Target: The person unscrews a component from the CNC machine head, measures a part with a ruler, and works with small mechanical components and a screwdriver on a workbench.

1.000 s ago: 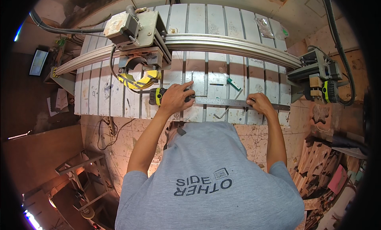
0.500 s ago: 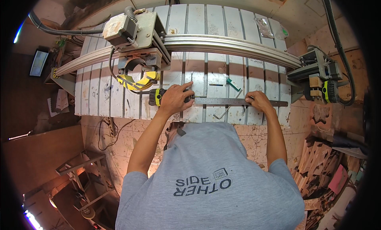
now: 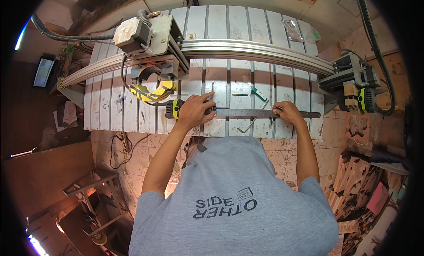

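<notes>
My left hand [image 3: 193,111] is wrapped over a black and yellow-green router motor [image 3: 172,109] lying on its side on the slatted machine bed [image 3: 176,126]. Its index finger reaches forward; a thin shank sticks out from the motor's right end, beside the fingertips. A long steel ruler [image 3: 256,113] lies crosswise, its left end close to that shank. Toward the ruler's right part, my right hand [image 3: 288,112] pinches it between thumb and fingers. Just beyond the ruler are a green-handled tool [image 3: 259,95] and a short dark rod [image 3: 240,95]. An L-shaped metal key [image 3: 247,126] rests nearer me.
An aluminium gantry rail [image 3: 247,49] spans the bed beyond my hands. Its carriage [image 3: 154,39] carries a bracket and a yellow-black striped ring [image 3: 152,92], left of my left hand. A second yellow-green motor [image 3: 365,100] hangs at the right. Small plastic bags [image 3: 293,31] lie far right.
</notes>
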`<action>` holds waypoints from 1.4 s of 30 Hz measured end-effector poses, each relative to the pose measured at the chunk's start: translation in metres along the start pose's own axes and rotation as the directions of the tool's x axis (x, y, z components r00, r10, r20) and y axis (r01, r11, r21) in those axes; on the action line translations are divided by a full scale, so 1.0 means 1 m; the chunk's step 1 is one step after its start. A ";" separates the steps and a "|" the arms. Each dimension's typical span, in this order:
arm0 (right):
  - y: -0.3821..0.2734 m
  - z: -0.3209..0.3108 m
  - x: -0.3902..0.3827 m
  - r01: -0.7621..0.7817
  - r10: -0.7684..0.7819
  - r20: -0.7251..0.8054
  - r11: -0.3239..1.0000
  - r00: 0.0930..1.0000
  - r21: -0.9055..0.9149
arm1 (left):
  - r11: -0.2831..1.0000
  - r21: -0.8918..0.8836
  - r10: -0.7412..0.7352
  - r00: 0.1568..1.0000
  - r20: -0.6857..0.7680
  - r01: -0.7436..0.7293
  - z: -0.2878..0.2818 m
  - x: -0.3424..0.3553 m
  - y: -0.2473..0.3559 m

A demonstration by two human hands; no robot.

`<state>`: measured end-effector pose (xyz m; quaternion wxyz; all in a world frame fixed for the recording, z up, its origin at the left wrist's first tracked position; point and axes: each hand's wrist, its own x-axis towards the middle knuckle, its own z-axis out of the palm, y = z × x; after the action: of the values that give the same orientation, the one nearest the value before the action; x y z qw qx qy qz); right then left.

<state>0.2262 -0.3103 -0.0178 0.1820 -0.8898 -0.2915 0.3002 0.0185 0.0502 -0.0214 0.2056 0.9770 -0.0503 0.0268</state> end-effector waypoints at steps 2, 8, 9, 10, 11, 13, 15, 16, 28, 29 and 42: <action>0.000 0.000 0.000 0.006 -0.006 -0.004 1.000 1.000 0.003 | 1.000 -0.002 -0.002 1.000 0.000 0.002 0.000 0.000 0.000; -0.002 -0.001 0.000 -0.017 0.017 0.009 1.000 1.000 -0.012 | 1.000 -0.003 -0.003 1.000 -0.009 0.003 0.001 0.000 0.000; -0.003 -0.001 0.000 -0.017 0.017 0.011 1.000 1.000 -0.012 | 1.000 -0.003 -0.003 1.000 -0.008 0.003 0.001 0.000 0.000; -0.004 -0.002 0.000 -0.018 0.018 0.013 1.000 1.000 -0.013 | 1.000 -0.004 -0.003 1.000 -0.007 0.003 0.001 0.000 0.000; -0.003 -0.002 0.000 -0.016 0.016 0.010 1.000 1.000 -0.010 | 1.000 -0.002 -0.004 1.000 -0.006 0.004 0.001 0.000 0.000; -0.002 -0.001 0.000 -0.014 0.014 0.004 1.000 1.000 -0.004 | 1.000 0.000 -0.008 1.000 -0.006 0.008 0.000 0.000 0.001; -0.002 -0.001 0.000 -0.012 0.012 0.005 1.000 1.000 -0.009 | 1.000 -0.002 -0.007 1.000 -0.007 0.007 0.000 0.000 0.001; -0.002 -0.001 0.000 -0.012 0.012 0.005 1.000 1.000 -0.012 | 1.000 -0.003 -0.007 1.000 -0.008 0.007 0.000 0.000 0.001; 0.001 0.000 0.002 -0.013 0.013 0.007 1.000 1.000 -0.018 | 1.000 -0.006 -0.010 1.000 -0.014 0.010 0.000 0.001 0.002; 0.000 -0.001 0.001 -0.019 0.019 0.011 0.999 1.000 -0.031 | 1.000 -0.008 -0.011 1.000 -0.017 0.011 0.000 0.000 0.001; 0.058 -0.035 -0.046 -0.230 0.248 -0.210 0.967 0.946 0.108 | 1.000 -0.014 -0.003 0.998 -0.065 0.002 0.002 0.000 0.003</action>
<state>0.2424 -0.3888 -0.0007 0.2120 -0.9383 -0.1468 0.2306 0.0179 0.0472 -0.0221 0.2139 0.9742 -0.0424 0.0581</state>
